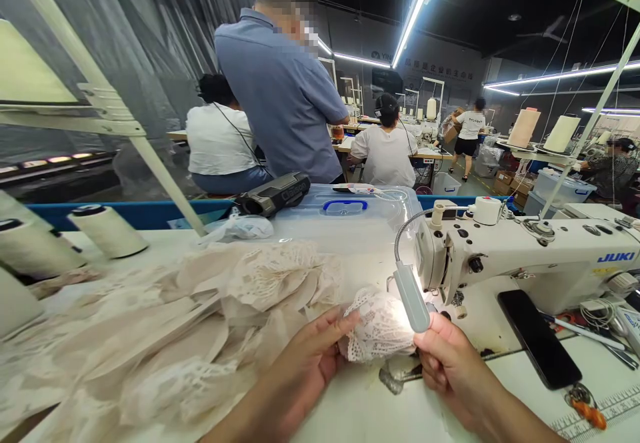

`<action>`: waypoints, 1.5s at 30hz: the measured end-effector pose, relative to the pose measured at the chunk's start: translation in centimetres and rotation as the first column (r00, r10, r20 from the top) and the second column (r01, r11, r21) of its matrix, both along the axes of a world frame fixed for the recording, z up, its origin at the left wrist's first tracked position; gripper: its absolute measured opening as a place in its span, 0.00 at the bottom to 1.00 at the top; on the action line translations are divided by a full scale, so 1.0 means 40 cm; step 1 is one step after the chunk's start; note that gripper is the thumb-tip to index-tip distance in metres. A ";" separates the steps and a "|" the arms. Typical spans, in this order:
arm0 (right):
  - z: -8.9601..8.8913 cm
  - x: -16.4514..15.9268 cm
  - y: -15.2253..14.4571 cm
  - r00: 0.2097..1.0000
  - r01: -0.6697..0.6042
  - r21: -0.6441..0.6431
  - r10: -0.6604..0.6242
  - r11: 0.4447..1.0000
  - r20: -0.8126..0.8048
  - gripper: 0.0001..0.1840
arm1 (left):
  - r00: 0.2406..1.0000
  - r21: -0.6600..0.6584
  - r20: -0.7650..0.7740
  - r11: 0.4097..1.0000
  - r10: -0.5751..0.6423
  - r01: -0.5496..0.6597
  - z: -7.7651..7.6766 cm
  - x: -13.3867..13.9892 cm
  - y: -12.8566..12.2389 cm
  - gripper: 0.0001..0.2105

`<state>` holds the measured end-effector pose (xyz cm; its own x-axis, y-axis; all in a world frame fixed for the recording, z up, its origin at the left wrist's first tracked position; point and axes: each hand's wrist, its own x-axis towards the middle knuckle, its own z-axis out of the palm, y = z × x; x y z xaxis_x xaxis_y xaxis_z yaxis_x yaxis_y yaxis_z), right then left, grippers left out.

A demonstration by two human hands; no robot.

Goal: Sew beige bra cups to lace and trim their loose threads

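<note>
A piece of cream lace fabric is held up between both hands, in front of the needle end of a white sewing machine. My left hand pinches its left edge, thumb on top. At its right edge my right hand grips with thumb and fingers closed. A grey lamp on a bendy neck shines on the lace and covers part of it. To the left, a loose heap of cream fabric and lace spreads over the table.
Thread cones stand at the left. Behind the lace sits a clear plastic box, with a dark Cianson-like labelled object by it. A black phone lies on the right. Several people work beyond; one person stands.
</note>
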<state>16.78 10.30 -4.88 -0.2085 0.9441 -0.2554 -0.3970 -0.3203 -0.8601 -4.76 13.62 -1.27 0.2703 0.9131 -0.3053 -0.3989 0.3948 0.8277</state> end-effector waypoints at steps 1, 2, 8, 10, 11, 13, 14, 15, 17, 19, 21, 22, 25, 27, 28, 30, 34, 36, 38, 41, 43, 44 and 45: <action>-0.001 0.001 -0.001 1.000 -0.013 0.009 0.013 1.000 0.015 0.21 | 0.999 0.001 0.026 1.000 0.026 -0.026 0.000 0.001 -0.001 0.18; -0.001 0.001 -0.001 0.999 -0.030 0.020 0.029 0.999 0.032 0.21 | 0.998 0.003 0.046 0.999 0.051 -0.052 0.000 0.002 -0.002 0.17; -0.009 0.004 -0.006 0.987 -0.102 0.081 0.090 0.991 0.134 0.22 | 0.993 -0.007 0.025 0.994 0.114 -0.114 0.010 0.008 0.004 0.20; -0.011 0.001 -0.009 0.983 -0.093 0.101 0.076 0.991 0.165 0.22 | 0.989 -0.014 0.010 0.989 0.149 -0.149 0.010 0.007 0.008 0.17; -0.012 -0.001 -0.010 0.981 -0.089 0.112 0.068 0.990 0.179 0.21 | 0.987 -0.019 0.008 0.986 0.163 -0.163 0.010 0.006 0.010 0.15; -0.013 -0.004 -0.013 0.978 -0.076 0.133 0.048 0.988 0.201 0.19 | 0.982 -0.026 0.022 0.982 0.186 -0.185 0.008 0.003 0.013 0.12; -0.014 -0.006 -0.014 0.976 -0.070 0.143 0.038 0.987 0.213 0.19 | 0.981 -0.028 0.033 0.981 0.192 -0.191 0.008 0.002 0.013 0.12; -0.014 -0.007 -0.015 0.974 -0.066 0.150 0.031 0.986 0.226 0.18 | 0.979 -0.032 0.043 0.980 0.197 -0.196 0.007 0.000 0.014 0.12; -0.013 -0.007 -0.015 0.967 -0.060 0.165 0.016 0.984 0.256 0.18 | 0.979 -0.038 0.052 0.980 0.196 -0.194 0.006 -0.002 0.015 0.13; -0.014 -0.006 -0.014 0.962 -0.056 0.181 0.004 0.982 0.274 0.17 | 0.982 -0.039 0.047 0.982 0.184 -0.182 0.005 -0.004 0.015 0.14; -0.017 -0.005 -0.012 0.961 -0.050 0.196 -0.006 0.979 0.277 0.17 | 0.982 -0.031 0.028 0.982 0.187 -0.186 0.003 -0.005 0.015 0.15; -0.018 -0.006 -0.012 0.961 -0.044 0.202 -0.014 0.978 0.277 0.17 | 0.981 -0.026 0.018 0.981 0.193 -0.193 0.002 -0.005 0.014 0.14; -0.024 -0.008 -0.010 0.955 -0.030 0.228 -0.039 0.973 0.293 0.19 | 0.977 -0.017 0.007 0.977 0.212 -0.211 0.003 -0.006 0.010 0.13; -0.025 -0.010 -0.010 0.950 -0.028 0.254 -0.054 0.967 0.309 0.20 | 0.980 -0.008 0.021 0.980 0.197 -0.196 0.006 -0.006 0.008 0.14; -0.023 -0.010 -0.011 0.946 -0.029 0.267 -0.059 0.963 0.317 0.20 | 0.983 -0.003 0.026 0.983 0.181 -0.181 0.008 -0.005 0.007 0.14; -0.018 -0.010 -0.011 0.938 -0.043 0.279 -0.057 0.959 0.341 0.21 | 0.988 0.010 0.022 0.988 0.156 -0.156 0.010 -0.002 0.007 0.17; -0.005 -0.008 -0.012 0.924 -0.077 0.281 -0.037 0.957 0.380 0.21 | 0.987 0.024 -0.009 0.987 0.160 -0.160 0.010 0.000 0.008 0.21; -0.002 -0.008 -0.012 0.921 -0.076 0.286 -0.043 0.955 0.387 0.22 | 0.987 0.022 -0.014 0.987 0.160 -0.160 0.009 -0.001 0.008 0.22; -0.002 -0.009 -0.012 0.917 -0.071 0.289 -0.052 0.955 0.396 0.22 | 0.989 0.023 -0.014 0.989 0.150 -0.149 0.009 -0.003 0.009 0.22; -0.003 -0.010 -0.011 0.914 -0.065 0.288 -0.059 0.956 0.402 0.23 | 0.992 0.042 -0.002 0.992 0.123 -0.123 0.008 -0.005 0.009 0.22; -0.004 -0.011 -0.011 0.915 -0.063 0.287 -0.059 0.956 0.399 0.23 | 0.994 0.055 0.002 0.992 0.111 -0.111 0.008 -0.007 0.009 0.22; -0.004 -0.011 -0.011 0.915 -0.060 0.288 -0.063 0.956 0.399 0.23 | 0.994 0.059 0.000 0.993 0.105 -0.105 0.007 -0.007 0.008 0.22; -0.005 -0.010 -0.011 0.914 -0.056 0.288 -0.067 0.956 0.401 0.23 | 0.995 0.060 -0.004 0.993 0.101 -0.100 0.006 -0.008 0.008 0.22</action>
<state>16.38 9.85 -5.08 -0.1406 0.9895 -0.0337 0.0011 -0.0338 -0.9994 -5.07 13.93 -1.01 0.1745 0.9521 -0.2509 -0.4282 0.3029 0.8514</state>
